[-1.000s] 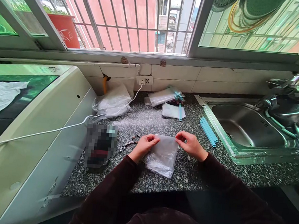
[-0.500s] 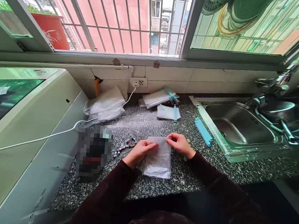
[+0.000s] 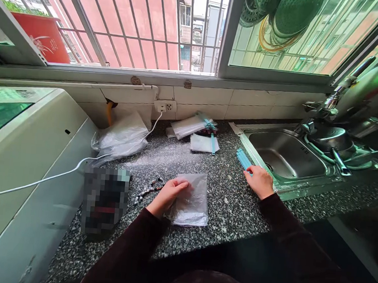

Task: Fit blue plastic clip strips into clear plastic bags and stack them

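A clear plastic bag lies flat on the speckled counter. Its upper left side is pinched between the thumb and fingers of my left hand. To the right, my right hand has its fingers bent together on the near ends of several light-blue plastic sealing strips beside the sink; the hand covers those ends. Farther back is a folded clear bag with a blue strip across its right end. Behind it, more clear bags with blue strips are stacked.
A steel sink with a tap stands at the right. At left are a pale appliance, a blurred dark object, a beaded string and a heap of plastic bags. A white cable runs to the wall socket.
My right hand has let go of the bag's top edge and moved right to the blue strips. My left hand still pinches the bag. The view has shifted slightly right.
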`<state>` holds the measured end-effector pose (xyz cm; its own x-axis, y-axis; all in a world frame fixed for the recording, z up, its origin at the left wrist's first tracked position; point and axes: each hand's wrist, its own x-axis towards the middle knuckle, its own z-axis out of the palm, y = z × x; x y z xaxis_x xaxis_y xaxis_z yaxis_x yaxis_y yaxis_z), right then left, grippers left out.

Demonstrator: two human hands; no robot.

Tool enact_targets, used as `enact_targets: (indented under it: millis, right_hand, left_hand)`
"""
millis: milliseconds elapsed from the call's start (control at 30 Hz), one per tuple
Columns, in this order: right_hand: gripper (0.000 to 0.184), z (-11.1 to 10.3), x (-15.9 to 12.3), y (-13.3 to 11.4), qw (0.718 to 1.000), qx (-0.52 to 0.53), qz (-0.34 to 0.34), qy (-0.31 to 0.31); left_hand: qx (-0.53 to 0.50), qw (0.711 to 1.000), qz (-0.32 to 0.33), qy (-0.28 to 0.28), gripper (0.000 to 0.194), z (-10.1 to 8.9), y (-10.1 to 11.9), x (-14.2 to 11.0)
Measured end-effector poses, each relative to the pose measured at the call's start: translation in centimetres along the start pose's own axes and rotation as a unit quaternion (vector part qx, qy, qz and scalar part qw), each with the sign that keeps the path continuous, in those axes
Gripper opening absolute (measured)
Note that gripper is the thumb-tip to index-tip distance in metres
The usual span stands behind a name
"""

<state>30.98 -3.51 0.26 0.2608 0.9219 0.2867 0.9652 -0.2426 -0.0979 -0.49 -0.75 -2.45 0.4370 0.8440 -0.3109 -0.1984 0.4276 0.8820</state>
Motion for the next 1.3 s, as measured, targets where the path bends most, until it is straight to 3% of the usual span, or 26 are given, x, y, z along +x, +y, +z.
enact_targets:
  millis: [200, 500, 800, 1033, 1300]
  right_hand:
    - [0.018, 0.2, -0.4, 0.3, 0.994, -0.109, 0.023, -0.022]
    - [0.021, 0.2, -0.5, -0.3, 0.990, -0.137, 0.018, -0.027]
    - [0.013, 1.1, -0.2, -0.8, 0.999, -0.027, -0.025, 0.006]
    - [0.016, 0.7, 0.2, -5.1, 0.983, 0.037, -0.169, 0.064]
    - [0.017, 0.4, -0.2, -11.1, 0.937, 0.152, -0.303, 0.087]
  left_hand:
    - [-0.013, 1.000, 0.008, 0.010, 0.036, 0.0, -0.1, 0.0]
    - [-0.032, 0.999, 0.006, 0.018, 0.039, 0.4, 0.1, -0.2]
    - [-0.013, 0.999, 0.001, 0.049, 0.028, -0.4, 1.3, -0.1]
    - [-0.001, 0.999, 0.009, 0.046, 0.021, -1.5, 1.9, -0.5]
    - [-0.027, 0.997, 0.006, 0.066, 0.025, -1.6, 2.1, -0.3]
